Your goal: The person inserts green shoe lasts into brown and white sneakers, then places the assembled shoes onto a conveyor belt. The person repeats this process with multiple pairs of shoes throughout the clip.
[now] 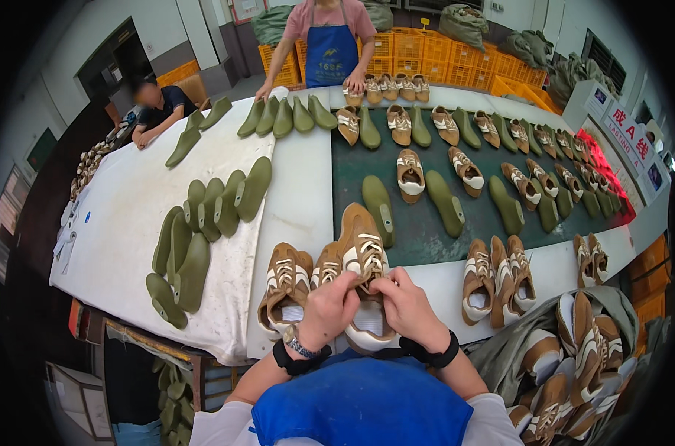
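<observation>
Left hand (pixel 326 308) and right hand (pixel 413 306), nearly closed, pinch one shoe (pixel 362 249); three others (pixel 502 284) at its three o'clock.

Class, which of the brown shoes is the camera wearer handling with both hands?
The brown shoe between the left hand and right hand, toe pointing away; it alone has both hands at its opening.

Toward six o'clock, the left hand (pixel 328 308) and the gripped brown-and-white suede-like lace-up shoe (pixel 363 249) partly hide a matching shoe (pixel 326 263). At twelve, the upper edge crops the pink-shirted, blue-aproned person (pixel 330 56). At ten, the dark-shirted seated person (pixel 172 102) has a blurred face. Near half past two, the farthest shoes (pixel 582 147) seem too small to count.
</observation>
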Tool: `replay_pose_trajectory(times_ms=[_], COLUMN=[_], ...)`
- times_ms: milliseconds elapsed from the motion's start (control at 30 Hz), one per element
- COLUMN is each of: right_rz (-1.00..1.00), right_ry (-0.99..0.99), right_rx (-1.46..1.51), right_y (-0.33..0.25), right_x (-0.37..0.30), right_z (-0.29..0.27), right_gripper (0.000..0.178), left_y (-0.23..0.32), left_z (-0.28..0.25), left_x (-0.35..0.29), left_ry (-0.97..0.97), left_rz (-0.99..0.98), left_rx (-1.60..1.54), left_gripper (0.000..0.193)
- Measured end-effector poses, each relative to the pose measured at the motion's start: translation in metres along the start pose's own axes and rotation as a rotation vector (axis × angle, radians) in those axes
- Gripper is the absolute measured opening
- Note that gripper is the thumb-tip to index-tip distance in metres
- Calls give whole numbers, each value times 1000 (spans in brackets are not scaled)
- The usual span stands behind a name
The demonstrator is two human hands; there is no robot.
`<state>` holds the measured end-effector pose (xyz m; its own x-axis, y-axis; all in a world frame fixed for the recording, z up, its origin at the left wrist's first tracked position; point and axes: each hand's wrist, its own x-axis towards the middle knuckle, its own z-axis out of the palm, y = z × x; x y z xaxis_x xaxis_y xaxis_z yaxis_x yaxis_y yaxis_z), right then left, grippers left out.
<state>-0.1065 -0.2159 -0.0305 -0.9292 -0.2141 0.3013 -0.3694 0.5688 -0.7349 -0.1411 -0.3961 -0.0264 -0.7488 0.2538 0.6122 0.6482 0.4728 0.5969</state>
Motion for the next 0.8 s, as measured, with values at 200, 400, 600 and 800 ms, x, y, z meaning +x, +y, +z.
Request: replay_pose_trajectory(times_ms=[200,400,600,800], right_rz=[-94,-39,128,-42], right_ry=[134,449,444,105], right_rx=[72,309,611,-8], right_y=[4,12,24,-4], right_x=[2,1,7,5], right_z=[6,12,11,-15], right_gripper=[26,31,39,44], left_y=[-1,4,-7,-27], left_z=[-7,-11,-20,-7], left_x=[13,15,12,8], left_ry=[-61,-296,-232,-128], left_rz=[-28,273,300,7], left_rx=[9,233,157,216], left_gripper=[32,26,19,24])
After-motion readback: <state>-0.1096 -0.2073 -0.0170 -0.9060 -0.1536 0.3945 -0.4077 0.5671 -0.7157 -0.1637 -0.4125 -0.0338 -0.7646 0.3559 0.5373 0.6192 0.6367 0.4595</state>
